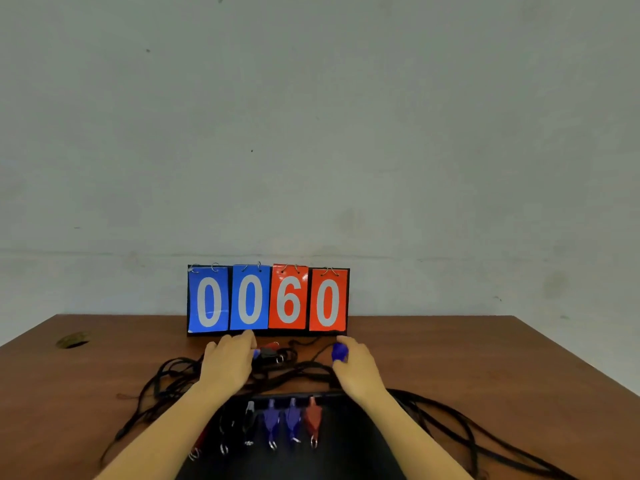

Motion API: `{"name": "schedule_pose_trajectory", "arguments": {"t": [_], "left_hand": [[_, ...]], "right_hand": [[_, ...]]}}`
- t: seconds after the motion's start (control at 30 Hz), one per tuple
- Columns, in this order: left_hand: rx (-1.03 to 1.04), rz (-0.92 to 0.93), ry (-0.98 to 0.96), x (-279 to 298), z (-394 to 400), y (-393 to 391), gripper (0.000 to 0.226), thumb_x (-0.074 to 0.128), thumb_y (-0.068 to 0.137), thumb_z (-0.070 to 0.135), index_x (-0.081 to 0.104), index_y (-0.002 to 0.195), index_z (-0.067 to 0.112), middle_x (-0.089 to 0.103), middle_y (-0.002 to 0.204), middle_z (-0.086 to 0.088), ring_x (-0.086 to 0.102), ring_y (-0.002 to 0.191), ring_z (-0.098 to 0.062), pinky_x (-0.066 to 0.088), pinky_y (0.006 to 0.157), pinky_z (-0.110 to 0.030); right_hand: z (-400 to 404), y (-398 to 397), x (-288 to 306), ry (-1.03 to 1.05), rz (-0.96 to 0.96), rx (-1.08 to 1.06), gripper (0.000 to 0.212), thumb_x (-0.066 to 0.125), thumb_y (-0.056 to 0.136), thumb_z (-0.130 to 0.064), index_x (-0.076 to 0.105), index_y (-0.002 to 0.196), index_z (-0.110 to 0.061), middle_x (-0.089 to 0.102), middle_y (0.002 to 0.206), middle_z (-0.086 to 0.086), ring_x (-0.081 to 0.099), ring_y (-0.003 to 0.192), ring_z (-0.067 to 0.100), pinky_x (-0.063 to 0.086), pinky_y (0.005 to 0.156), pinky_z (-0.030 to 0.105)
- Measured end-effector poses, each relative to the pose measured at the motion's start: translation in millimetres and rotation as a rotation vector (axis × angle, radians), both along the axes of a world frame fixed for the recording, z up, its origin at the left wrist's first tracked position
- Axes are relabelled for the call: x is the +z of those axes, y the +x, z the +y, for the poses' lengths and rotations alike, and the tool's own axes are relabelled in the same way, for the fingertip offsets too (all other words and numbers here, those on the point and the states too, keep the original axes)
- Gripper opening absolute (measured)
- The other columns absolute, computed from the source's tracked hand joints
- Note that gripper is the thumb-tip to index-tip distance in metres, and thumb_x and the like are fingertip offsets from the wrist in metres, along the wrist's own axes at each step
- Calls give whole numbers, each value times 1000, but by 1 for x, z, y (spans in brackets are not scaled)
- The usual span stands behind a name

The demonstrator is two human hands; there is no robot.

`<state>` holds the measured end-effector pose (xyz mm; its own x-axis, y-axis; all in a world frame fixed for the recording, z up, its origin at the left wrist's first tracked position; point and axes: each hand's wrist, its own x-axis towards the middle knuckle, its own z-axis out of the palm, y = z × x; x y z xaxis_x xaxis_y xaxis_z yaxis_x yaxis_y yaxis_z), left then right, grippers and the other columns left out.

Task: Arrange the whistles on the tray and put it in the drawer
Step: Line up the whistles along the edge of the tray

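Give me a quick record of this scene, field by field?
left hand: reaching over the whistles near the scoreboard; grip unclear
right hand: holds a blue whistle
tray: black, with a row of whistles, among them two blue and one red whistle
scoreboard: reads 0060
cords: black, tangled on the table

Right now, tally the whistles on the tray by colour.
black whistles: 2
blue whistles: 2
red whistle: 1
Total: 5 in plain view on the tray; something reddish under the left forearm is too hidden to count.
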<state>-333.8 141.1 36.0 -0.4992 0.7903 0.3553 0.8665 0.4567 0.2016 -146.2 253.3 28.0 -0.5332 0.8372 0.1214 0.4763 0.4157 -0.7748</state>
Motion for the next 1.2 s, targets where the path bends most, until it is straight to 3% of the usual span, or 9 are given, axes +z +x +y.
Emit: {"name": "schedule_pose_trajectory", "arguments": {"t": [0.13, 0.27, 0.4, 0.47, 0.53, 0.7, 0.83, 1.1, 1.2], "left_hand": [[-65, -119, 93, 14, -11, 14, 6, 37, 97, 19, 42, 94, 17, 52, 71, 6, 47, 61, -14, 37, 62, -31], [-190, -375, 270, 30, -22, 40, 7, 40, 97, 15, 47, 96, 12, 56, 83, 5, 55, 72, -12, 46, 60, -27], [-255, -470, 327, 24, -29, 72, 4, 48, 94, 19, 50, 95, 22, 62, 88, 6, 62, 78, -11, 52, 73, -25], [-279, -517, 316, 13, -27, 88, 8, 49, 93, 17, 52, 93, 24, 60, 89, 10, 58, 82, -3, 48, 72, -16], [-298, -582, 308, 6, -25, 101, 11, 49, 93, 14, 53, 91, 24, 58, 88, 11, 57, 81, -2, 45, 66, -11], [-412, -780, 353, -4, -24, 132, 7, 52, 91, 13, 57, 92, 18, 63, 92, 5, 61, 84, -7, 46, 67, -9], [-472, -796, 391, -18, -29, 142, 6, 56, 89, 14, 59, 91, 18, 66, 91, 4, 62, 88, -6, 46, 76, -12], [-534, -843, 371, -31, -32, 144, 18, 59, 87, 10, 63, 85, 27, 68, 89, 9, 65, 83, -7, 47, 76, -18], [-529, -835, 327, -40, -32, 147, 20, 60, 86, 8, 64, 84, 27, 68, 88, 7, 65, 82, -6, 47, 74, -17]], "right_hand": [[6, 8, -5, -71, 175, -187, 32, 56, 88, -9, 52, 120, -17, 55, 119, 12, 60, 96, 22, 54, 87, 34], [12, 13, 0, -37, 168, -232, 57, 53, 88, 0, 35, 139, -18, 51, 127, 14, 57, 108, 27, 52, 83, 31], [13, 27, 8, 217, -140, -219, 64, 58, 86, -4, 29, 141, -18, 54, 124, 11, 59, 106, 24, 50, 83, 30], [15, 38, 7, 381, -332, -187, 61, 60, 85, -6, 33, 139, -16, 57, 122, 10, 58, 106, 23, 51, 88, 32], [15, 48, 8, 357, -351, -174, 50, 57, 86, -5, 41, 133, -14, 57, 122, 9, 57, 107, 22, 50, 89, 31], [1, 70, 10, 132, 33, -179, 33, 52, 92, -12, 52, 124, -18, 60, 120, 4, 59, 99, 18, 45, 79, 25], [-15, 88, -1, -110, 300, -47, 29, 60, 89, -15, 56, 117, -19, 64, 105, 0, 64, 74, 11, 50, 61, 20], [-24, 97, -17, 86, 84, 109, 27, 63, 83, -13, 60, 104, -30, 63, 94, -15, 58, 82, -2, 42, 69, 8], [-28, 96, -23, 195, -104, 164, 31, 61, 84, -20, 59, 114, -30, 62, 99, -14, 59, 90, 4, 47, 80, 19]]}}
